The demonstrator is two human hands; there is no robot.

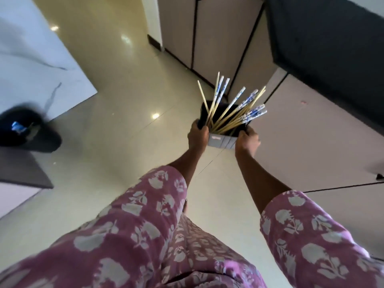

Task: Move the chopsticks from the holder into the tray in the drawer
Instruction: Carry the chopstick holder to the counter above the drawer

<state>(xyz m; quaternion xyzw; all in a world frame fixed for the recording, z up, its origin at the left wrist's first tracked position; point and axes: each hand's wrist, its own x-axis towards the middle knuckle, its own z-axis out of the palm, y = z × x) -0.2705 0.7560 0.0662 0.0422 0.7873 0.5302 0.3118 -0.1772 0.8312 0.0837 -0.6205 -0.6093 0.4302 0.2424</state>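
Note:
A dark rectangular holder (221,140) with a grey front is carried in the air above the floor. Several chopsticks (232,110) stand in it and fan out up and to the right; some are plain wood, others have blue-and-white patterned tops. My left hand (197,135) grips the holder's left side, fingers curled over its rim. My right hand (248,141) grips its right side the same way. No drawer or tray shows in this view.
Beige cabinet fronts (311,129) with black seams run along the right, under a dark countertop (328,44). A white marbled counter (35,65) is at left with a black round object (27,132) beside it. Glossy tiled floor (116,113) lies between.

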